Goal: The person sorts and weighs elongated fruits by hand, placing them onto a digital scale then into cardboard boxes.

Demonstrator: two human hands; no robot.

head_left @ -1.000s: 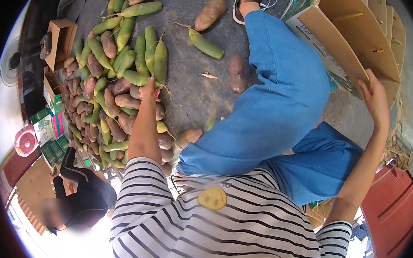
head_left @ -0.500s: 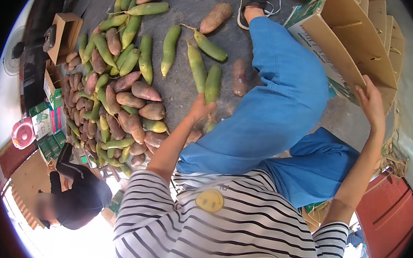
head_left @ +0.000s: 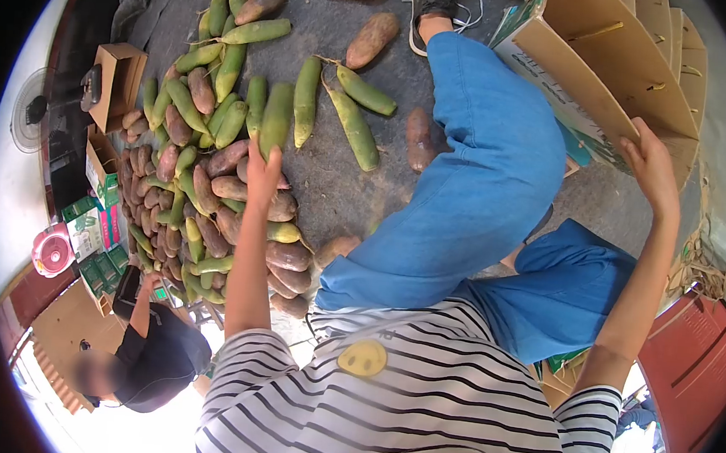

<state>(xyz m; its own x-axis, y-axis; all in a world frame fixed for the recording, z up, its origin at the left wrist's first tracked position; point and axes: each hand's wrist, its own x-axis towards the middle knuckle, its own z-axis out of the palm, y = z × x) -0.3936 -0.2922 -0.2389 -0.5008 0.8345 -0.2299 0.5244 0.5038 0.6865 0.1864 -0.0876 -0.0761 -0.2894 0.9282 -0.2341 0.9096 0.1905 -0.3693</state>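
My left hand [head_left: 263,169] is closed round the lower end of a green radish [head_left: 276,118], over the edge of the pile. Beside it lie a green radish [head_left: 306,103] and, further right, two more, one of them slanted [head_left: 353,129]. Reddish-brown root vegetables [head_left: 211,237] and green radishes are heaped below and left of this hand. My right hand [head_left: 655,169] grips the edge of an open cardboard box [head_left: 588,82], thumb and fingers on either side of its wall.
Loose reddish-brown roots [head_left: 373,40] lie on the dark ground sheet [head_left: 332,191]. More cardboard boxes [head_left: 684,64] stand in a row at the upper right. A co-worker in dark clothing [head_left: 165,343] bends at the lower left, near boxes and a pink fan [head_left: 52,250].
My left hand has moved left and up with the green radish, from beside the slanted one to the pile's edge. My right hand stays on the box. The co-worker has shifted slightly.
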